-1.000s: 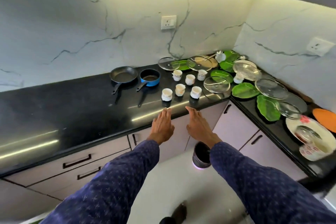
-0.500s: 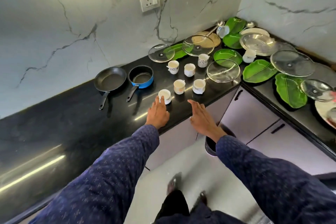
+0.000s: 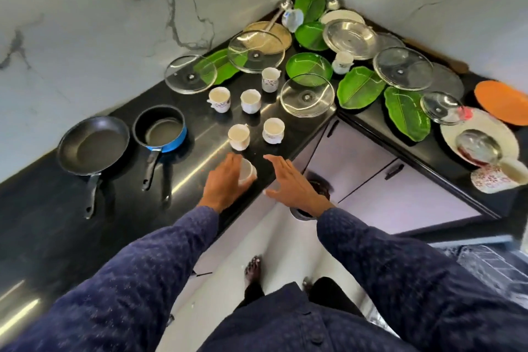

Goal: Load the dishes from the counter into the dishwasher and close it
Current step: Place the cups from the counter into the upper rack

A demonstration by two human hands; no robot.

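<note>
The left hand [image 3: 224, 187], short of the nearest cup [image 3: 248, 171] half a second ago, now wraps it at the desk [image 3: 43, 223] front edge; loading has begun. The right hand [image 3: 288, 180] hovers beside it, grip wide, empty.

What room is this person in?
Most likely a home kitchen: a black counter with drawers beneath holds teacups, frying pans and glass lids, below a marble-look wall.
</note>
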